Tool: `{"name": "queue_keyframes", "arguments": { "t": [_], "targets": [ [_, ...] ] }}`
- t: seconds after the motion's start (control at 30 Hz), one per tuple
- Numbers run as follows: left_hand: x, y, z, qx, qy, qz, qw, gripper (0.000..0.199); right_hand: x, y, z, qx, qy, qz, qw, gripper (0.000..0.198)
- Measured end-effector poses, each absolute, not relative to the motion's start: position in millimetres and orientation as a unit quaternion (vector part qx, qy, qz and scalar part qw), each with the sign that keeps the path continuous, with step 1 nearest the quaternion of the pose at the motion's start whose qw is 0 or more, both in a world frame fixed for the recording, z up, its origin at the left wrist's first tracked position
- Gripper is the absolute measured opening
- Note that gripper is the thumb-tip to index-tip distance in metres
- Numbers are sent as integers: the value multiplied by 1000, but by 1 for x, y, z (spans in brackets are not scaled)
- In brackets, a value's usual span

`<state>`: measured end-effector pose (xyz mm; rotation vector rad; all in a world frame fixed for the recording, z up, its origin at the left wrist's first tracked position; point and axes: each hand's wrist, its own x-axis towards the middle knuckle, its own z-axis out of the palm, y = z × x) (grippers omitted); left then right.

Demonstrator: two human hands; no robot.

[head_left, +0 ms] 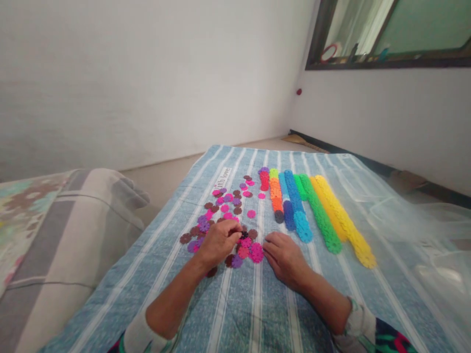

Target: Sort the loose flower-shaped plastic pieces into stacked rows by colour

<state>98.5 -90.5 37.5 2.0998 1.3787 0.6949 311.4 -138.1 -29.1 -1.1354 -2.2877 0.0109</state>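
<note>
My left hand [220,241] is closed in a pinch, its fingertips at a small black notched disc [245,235]. Around and below it lie scattered flower-shaped plastic discs: brown discs [186,239], purple discs [237,261] and pink ones. My right hand [285,257] rests low over the cloth with its fingers curled together. Its fingertips are right beside a bright pink disc [256,252], which looks thicker than the loose ones. Whatever may be between the right fingers is hidden.
Sorted rows of overlapping discs lie to the right: red [264,181], orange [275,193], blue [294,196], green [320,220] and yellow [342,220]. Clear plastic bags or containers [412,220] sit at the right edge. Striped cloth [235,314] covers the surface; a draped seat [73,220] stands left.
</note>
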Motion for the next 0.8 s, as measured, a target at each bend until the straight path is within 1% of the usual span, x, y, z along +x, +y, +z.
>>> {"name": "queue_keyframes", "arguments": {
  "t": [0.13, 0.27, 0.5, 0.63, 0.8],
  "targets": [
    [124, -81, 42, 790, 489, 253, 267, 14, 307, -144, -27, -400, -869, -53, 287, 26],
    [163, -65, 36, 808, 473, 242, 255, 12, 304, -151, -24, -375, -873, -79, 303, 27],
    [210, -37, 19, 802, 496, 229, 242, 16, 305, -148, -28, -373, -870, -75, 313, 27],
    [218, -35, 13, 814, 493, 210, 227, 18, 305, -148, -29, -373, -869, -71, 317, 26],
    [216, -35, 10, 823, 497, 208, 179, 20, 306, -148, -29, -367, -869, -65, 325, 26]
  ]
}}
